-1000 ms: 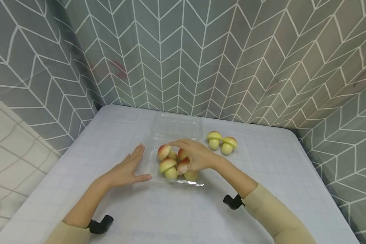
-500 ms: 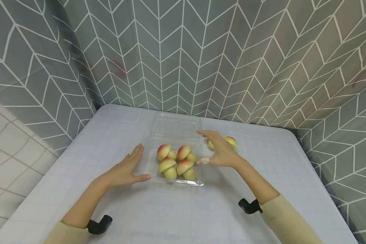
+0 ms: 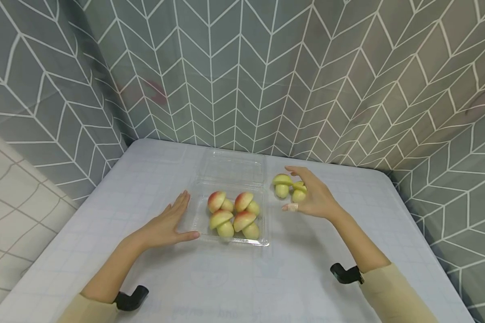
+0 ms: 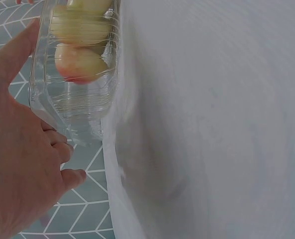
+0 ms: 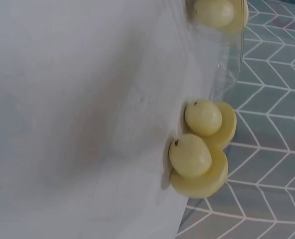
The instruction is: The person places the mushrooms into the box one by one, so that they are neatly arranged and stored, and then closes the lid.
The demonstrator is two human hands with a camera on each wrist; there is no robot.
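Note:
A clear plastic clamshell box [image 3: 250, 242] lies with its lid [image 3: 232, 167] folded back. Inside sit several mushroom-shaped pieces [image 3: 244, 220], pale yellow with red-blushed caps. My left hand [image 3: 165, 229] is at the box's left side, fingers straight and thumb spread near the front corner; in the left wrist view the fingers [image 4: 61, 149] lie along the box wall. Right of the box stand two loose mushroom-shaped pieces [image 3: 282, 185], touching each other. My right hand [image 3: 317, 197] hovers over the right one, thumb and fingers spread apart, holding nothing; it partly hides that piece in the head view.
The table [image 3: 226, 282] has a whitish cloth over it. Behind it hangs a grey curtain [image 3: 242, 80] with white chevron lines. White tiles [image 3: 20, 215] show at the left. A black wrist mount [image 3: 132, 298] sits on each forearm.
My right hand has let go of a mushroom-shaped piece in the box's front right and moved right, to the two loose ones. The left hand stays in place.

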